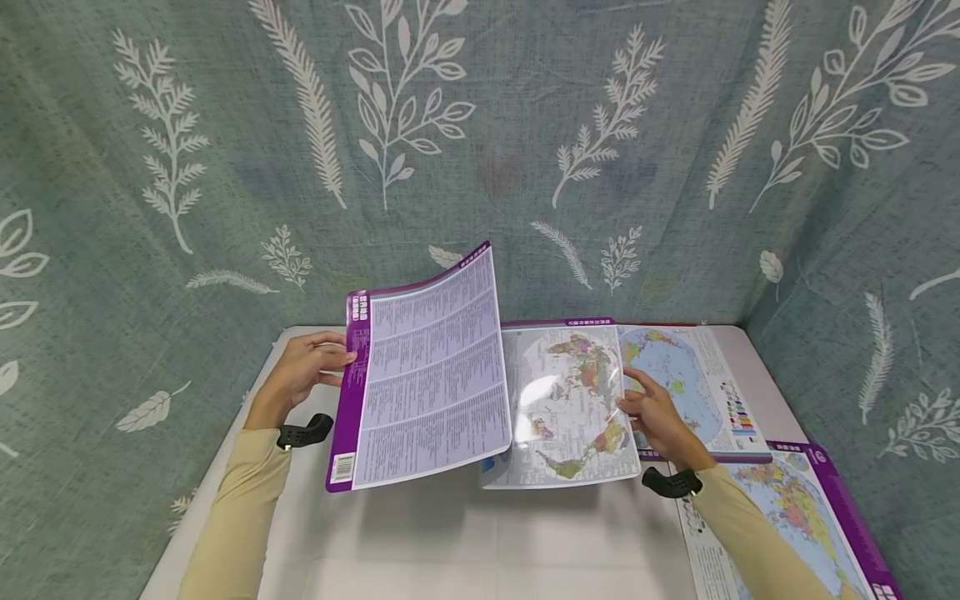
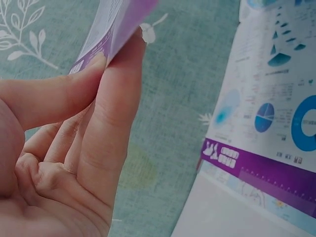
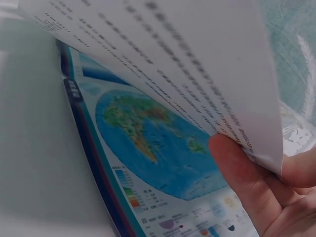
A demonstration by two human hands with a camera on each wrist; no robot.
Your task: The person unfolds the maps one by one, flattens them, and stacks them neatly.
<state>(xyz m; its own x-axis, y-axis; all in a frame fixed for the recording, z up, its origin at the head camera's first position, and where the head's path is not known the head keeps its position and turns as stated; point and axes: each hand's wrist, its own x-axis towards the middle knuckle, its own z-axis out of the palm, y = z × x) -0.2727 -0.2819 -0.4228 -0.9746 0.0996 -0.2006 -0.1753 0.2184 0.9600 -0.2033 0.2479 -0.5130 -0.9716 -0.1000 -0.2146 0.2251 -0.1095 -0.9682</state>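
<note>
My left hand (image 1: 311,367) pinches the purple left border of a glossy text-covered sheet (image 1: 431,375), raised and curved above the table. In the left wrist view, thumb and forefinger close on the purple edge (image 2: 126,29). A world map sheet (image 1: 570,408) hangs to its right, its left part behind the text sheet; whether the two are joined, I cannot tell. My right hand (image 1: 652,412) pinches the map sheet's right edge. Seen from the right wrist, the thumb and fingers hold a white printed underside (image 3: 197,64) above a blue map (image 3: 153,133).
Another world map sheet (image 1: 675,392) lies on the white table (image 1: 480,550) behind my right hand. A further map with a purple border (image 1: 840,508) lies at the right, partly under my forearm. A green leaf-patterned cloth (image 1: 495,167) hangs behind and on both sides.
</note>
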